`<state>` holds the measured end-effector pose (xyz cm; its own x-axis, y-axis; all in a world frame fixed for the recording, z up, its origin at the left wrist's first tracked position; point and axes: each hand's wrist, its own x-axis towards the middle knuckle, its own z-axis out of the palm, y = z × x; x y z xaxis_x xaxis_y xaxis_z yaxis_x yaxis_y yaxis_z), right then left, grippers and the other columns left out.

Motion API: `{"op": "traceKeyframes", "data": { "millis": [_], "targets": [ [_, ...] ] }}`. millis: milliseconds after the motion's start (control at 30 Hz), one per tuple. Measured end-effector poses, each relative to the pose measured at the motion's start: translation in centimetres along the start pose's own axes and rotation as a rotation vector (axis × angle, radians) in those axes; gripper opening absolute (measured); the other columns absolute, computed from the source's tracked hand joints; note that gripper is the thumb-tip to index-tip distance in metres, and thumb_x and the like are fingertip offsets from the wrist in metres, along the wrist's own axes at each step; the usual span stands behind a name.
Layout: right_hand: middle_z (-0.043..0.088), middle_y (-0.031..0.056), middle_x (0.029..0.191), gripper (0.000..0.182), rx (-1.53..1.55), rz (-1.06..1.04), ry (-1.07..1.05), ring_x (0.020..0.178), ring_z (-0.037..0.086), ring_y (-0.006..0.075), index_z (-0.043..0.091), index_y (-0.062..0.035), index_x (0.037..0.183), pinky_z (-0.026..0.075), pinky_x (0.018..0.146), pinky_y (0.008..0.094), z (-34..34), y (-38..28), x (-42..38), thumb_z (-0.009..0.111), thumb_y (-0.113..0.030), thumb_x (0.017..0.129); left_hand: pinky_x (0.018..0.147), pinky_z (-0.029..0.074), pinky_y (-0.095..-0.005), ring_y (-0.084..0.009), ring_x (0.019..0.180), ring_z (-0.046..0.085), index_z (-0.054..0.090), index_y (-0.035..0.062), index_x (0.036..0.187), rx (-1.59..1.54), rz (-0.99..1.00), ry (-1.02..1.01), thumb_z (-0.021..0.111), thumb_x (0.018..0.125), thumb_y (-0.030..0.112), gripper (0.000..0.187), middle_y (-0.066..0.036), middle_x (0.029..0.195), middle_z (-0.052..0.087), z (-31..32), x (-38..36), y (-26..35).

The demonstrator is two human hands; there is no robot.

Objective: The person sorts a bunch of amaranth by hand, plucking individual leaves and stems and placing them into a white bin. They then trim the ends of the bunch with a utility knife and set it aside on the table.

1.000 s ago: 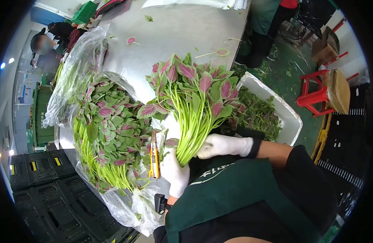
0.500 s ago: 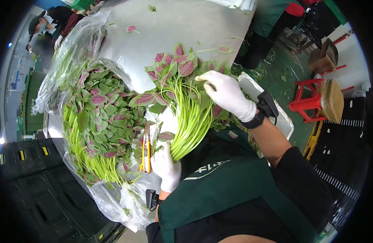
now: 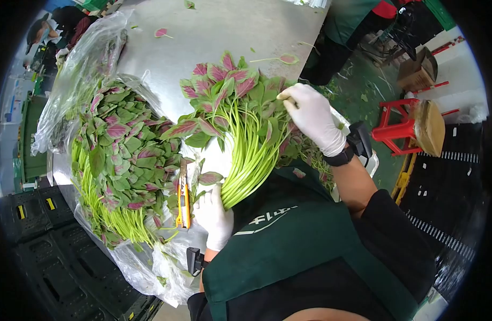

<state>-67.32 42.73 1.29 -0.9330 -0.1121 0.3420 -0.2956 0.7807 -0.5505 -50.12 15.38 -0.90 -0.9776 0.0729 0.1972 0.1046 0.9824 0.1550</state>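
A loose bunch of red-and-green amaranth lies in front of me, leaves away and pale stems toward my apron. My left hand, in a white glove, is closed at the cut stem ends, thumb against them; its fingertips are partly hidden. Beside the bunch's leafy right edge, my gloved right hand has thumb and forefinger pinched together; whatever they hold is too small to make out. An orange utility knife lies just left of my left hand. Further left rests a large amaranth pile, its leaves overlapping.
Clear plastic wrap covers more stems at the back left. Loose leaves dot the metal table. Black crates stand at left. A white-rimmed bin, red stool and another person are at right.
My right hand has moved rightward across the leaves to the bunch's edge, still pinched. My left hand stays at the stem ends. The whole view has shifted slightly.
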Motion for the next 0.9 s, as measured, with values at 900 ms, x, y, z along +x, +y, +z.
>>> {"op": "traceKeyframes", "data": {
  "millis": [900],
  "targets": [
    [0.059, 0.0020, 0.076, 0.015, 0.640, 0.234, -0.289, 0.065, 0.052, 0.0109, 0.067, -0.0045, 0.089, 0.043, 0.062, 0.0279, 1.5, -0.8, -0.9, 0.074, -0.017, 0.083, 0.079, 0.040, -0.0393, -0.0252, 0.089, 0.057, 0.059, 0.0096, 0.123, -0.004, 0.017, -0.027, 0.064, 0.058, 0.001, 0.066, -0.007, 0.097, 0.062, 0.6, -0.2, -0.4]
  ]
}}
